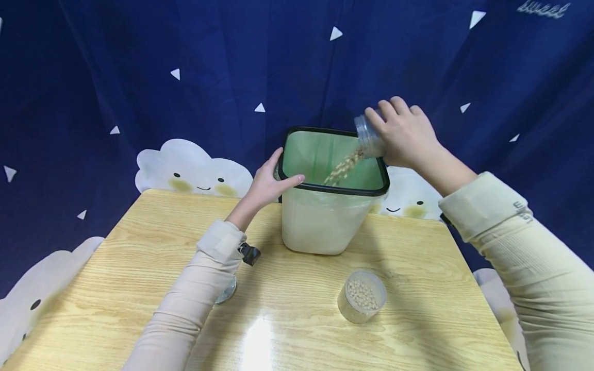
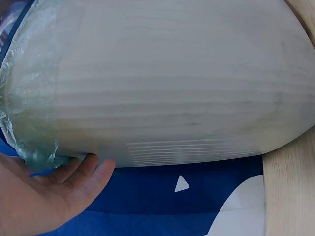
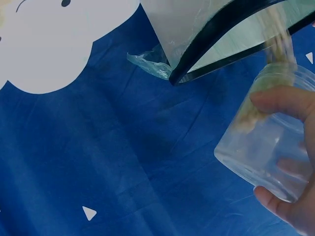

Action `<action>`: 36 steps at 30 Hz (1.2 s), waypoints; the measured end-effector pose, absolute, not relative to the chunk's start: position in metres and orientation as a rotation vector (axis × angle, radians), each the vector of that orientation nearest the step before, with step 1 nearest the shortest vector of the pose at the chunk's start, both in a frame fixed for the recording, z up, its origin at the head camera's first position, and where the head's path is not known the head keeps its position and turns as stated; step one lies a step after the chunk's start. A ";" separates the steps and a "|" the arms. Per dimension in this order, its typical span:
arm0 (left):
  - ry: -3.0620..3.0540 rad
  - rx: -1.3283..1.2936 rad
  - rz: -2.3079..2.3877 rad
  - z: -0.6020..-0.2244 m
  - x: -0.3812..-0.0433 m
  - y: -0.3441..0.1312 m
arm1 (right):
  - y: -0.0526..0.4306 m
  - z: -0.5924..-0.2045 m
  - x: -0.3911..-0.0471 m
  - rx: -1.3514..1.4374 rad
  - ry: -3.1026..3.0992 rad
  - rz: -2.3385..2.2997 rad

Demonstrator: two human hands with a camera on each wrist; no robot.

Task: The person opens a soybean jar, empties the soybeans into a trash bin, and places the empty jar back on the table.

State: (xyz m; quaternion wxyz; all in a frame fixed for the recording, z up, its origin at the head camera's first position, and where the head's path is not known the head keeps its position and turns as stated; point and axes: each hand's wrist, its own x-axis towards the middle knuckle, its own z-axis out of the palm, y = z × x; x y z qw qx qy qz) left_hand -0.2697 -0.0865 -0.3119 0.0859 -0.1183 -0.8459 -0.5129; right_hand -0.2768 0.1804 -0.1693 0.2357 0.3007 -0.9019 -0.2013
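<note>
My right hand [image 1: 408,134] grips a clear plastic jar [image 3: 261,142], tipped over the right side of a trash can [image 1: 320,221]. Small pale bean-like pieces [image 1: 343,170] stream from its mouth into the can; some are still in the jar. A green bag [image 1: 303,149] lines the can under a black rim [image 1: 341,189]. With thumb and fingers spread round the can's left corner, my left hand [image 1: 266,185] holds it; the left wrist view shows those fingers against the outer wall and bag edge. A second clear tub [image 1: 352,310], full of similar pale pieces, stands on the table in front.
The can stands near the back edge of a wooden table [image 1: 278,288]. Partly behind my left forearm lies a clear round object [image 1: 227,292]. A dark blue curtain [image 1: 209,67] with clouds and white triangles hangs right behind the table.
</note>
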 end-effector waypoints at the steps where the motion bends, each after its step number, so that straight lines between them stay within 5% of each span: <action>1: -2.523 -0.353 -1.528 -0.312 -0.270 -0.086 | 0.180 -0.169 -0.277 0.831 -2.468 -0.564; 36: -2.533 -0.342 -1.528 -0.311 -0.268 -0.086 | 0.182 -0.180 -0.272 0.775 -2.385 -0.429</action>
